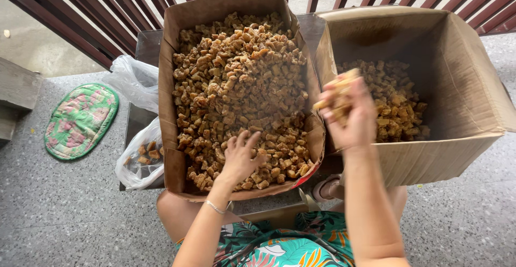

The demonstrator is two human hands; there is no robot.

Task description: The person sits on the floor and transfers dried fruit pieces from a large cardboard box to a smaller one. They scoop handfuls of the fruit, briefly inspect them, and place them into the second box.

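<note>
A cardboard box [171, 57] in front of me is filled with several small brown chunks [239, 73]. My left hand [240, 157] rests fingers-down on the chunks near the box's front edge, fingers spread. My right hand [348, 114] is raised and blurred between the two boxes, closed around a few brown chunks [338, 87]. To the right stands a second, deeper cardboard box [473, 84] with a lower layer of the same chunks [395, 103] in its bottom.
A clear plastic bag [141, 157] with a few chunks lies left of the full box, beside another white bag [131, 79]. A green quilted mat [80, 119] lies on the speckled floor at left. Dark red railing bars [107, 14] run behind the boxes.
</note>
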